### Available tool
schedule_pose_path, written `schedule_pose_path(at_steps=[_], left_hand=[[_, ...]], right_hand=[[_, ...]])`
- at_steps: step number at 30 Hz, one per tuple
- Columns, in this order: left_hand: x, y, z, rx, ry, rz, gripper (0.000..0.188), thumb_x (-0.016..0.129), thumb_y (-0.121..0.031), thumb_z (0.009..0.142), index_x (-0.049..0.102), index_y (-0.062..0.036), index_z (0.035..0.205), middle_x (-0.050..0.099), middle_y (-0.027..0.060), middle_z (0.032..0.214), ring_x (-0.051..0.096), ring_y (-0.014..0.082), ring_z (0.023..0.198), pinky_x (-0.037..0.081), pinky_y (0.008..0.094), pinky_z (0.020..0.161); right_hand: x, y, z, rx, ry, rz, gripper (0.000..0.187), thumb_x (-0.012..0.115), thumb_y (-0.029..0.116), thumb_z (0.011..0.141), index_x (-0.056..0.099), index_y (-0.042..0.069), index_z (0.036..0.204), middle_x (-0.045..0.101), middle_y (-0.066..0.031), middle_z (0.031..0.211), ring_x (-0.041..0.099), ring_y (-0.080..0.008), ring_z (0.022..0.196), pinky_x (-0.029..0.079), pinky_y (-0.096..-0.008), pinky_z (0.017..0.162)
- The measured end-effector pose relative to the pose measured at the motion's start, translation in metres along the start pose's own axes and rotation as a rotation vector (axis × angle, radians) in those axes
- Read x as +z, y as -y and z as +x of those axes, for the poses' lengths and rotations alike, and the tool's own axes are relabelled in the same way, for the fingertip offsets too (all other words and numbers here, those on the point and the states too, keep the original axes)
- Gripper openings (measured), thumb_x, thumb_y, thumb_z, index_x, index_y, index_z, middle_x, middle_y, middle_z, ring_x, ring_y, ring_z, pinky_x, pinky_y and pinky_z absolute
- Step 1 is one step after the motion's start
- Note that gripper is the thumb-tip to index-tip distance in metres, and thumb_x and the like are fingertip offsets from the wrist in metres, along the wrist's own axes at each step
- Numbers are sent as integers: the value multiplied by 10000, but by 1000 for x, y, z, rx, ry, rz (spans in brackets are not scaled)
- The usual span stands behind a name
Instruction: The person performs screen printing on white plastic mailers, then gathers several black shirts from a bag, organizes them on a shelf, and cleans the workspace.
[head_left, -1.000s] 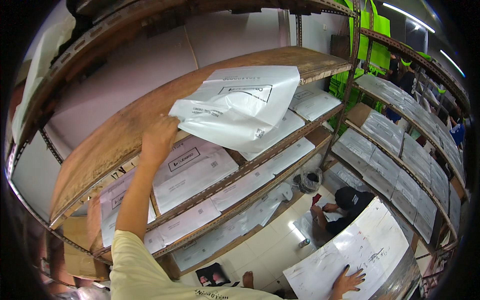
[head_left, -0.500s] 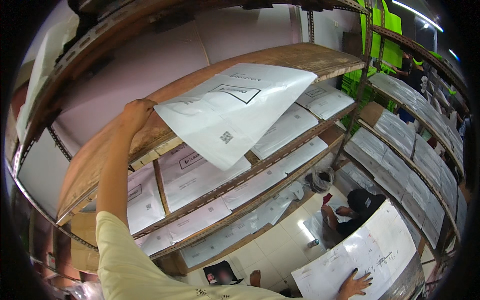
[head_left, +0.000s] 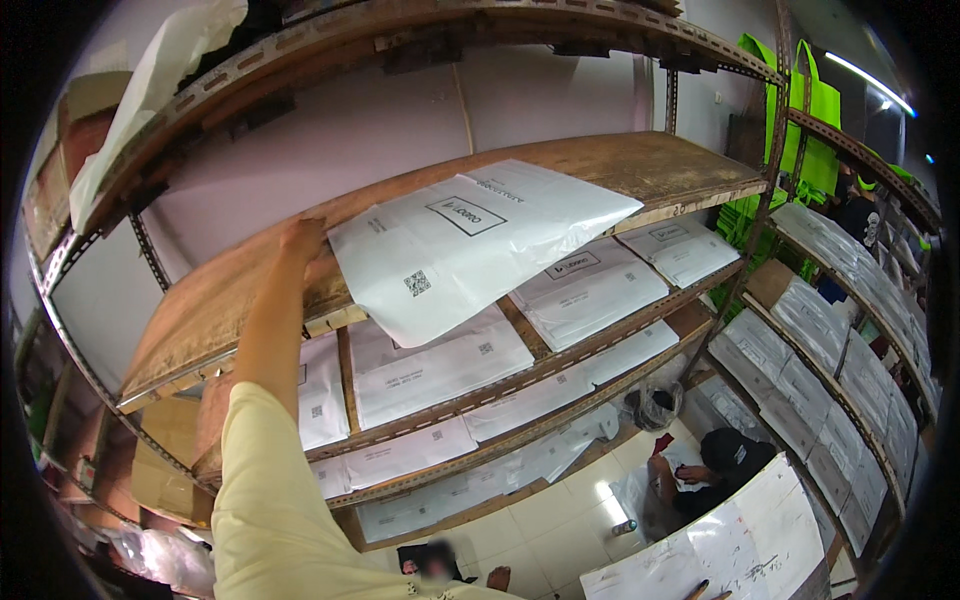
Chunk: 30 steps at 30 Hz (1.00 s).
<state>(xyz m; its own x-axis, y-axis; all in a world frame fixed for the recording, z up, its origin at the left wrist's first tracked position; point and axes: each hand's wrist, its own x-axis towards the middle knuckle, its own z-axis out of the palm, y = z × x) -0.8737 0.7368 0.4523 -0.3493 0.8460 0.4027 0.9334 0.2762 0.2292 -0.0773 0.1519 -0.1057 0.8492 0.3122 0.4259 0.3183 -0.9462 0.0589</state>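
Note:
My left hand reaches up to the top of the wooden shelf, its fingers closed at the left corner of a white plastic mailing bag. Blur hides the exact grip. The bag looks flat and bears a dark printed frame and a square code. It slants across the shelf board, and its near edge hangs over the front. Of my right hand only the fingertips show at the lower edge, stretched out on a white board with scribbles.
Lower shelves hold several packed white bags. Another rack with wrapped packages stands at the right. A person in black sits on the tiled floor beside a small bottle. Green bags hang at the upper right.
The white bag has turned and its lower corner has swung left, with my left hand still at its corner. The view has shifted, and my right hand has mostly slipped below the edge.

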Motion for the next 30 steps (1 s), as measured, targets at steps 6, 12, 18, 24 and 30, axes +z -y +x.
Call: schedule_pose_path(at_steps=[6,12,18,24,30], left_hand=[[-58,-88,-103,284,147,155,576,525,-449,1021,576,-53,1435,628,227,1373,591,381,1279,472,456,1066],[-59,-86,-163,331,283,128,744,309,-605,1062,483,-34,1505,540,283,1455,509,427,1364,377,452,1155],[-26,-48,-87,244,496,94,897,201,-691,1039,354,16,1569,342,257,1621,321,421,1506,220,452,1259],[5,-24,-33,159,413,36,875,202,-690,1034,331,-21,1583,364,245,1609,316,401,1508,210,450,1255],[-14,4,-24,111,17,565,700,352,-541,1070,437,8,1494,483,202,1521,445,345,1412,305,433,1196]], right_hand=[[5,-9,0,90,84,-15,892,390,799,945,397,165,1571,356,-181,1616,346,-432,1462,271,-834,1018],[13,-2,-3,111,203,-11,885,382,790,953,350,182,1595,310,-163,1644,302,-415,1491,256,-828,1037],[1,4,-2,133,323,-30,881,375,782,960,303,200,1618,264,-144,1672,259,-398,1520,241,-823,1055],[6,-3,-2,177,434,-56,880,367,774,968,256,218,1641,218,-126,1700,216,-381,1549,226,-817,1074],[-37,22,19,157,516,-149,881,360,767,973,225,229,1657,177,-97,1726,182,-357,1572,178,-813,1102]])
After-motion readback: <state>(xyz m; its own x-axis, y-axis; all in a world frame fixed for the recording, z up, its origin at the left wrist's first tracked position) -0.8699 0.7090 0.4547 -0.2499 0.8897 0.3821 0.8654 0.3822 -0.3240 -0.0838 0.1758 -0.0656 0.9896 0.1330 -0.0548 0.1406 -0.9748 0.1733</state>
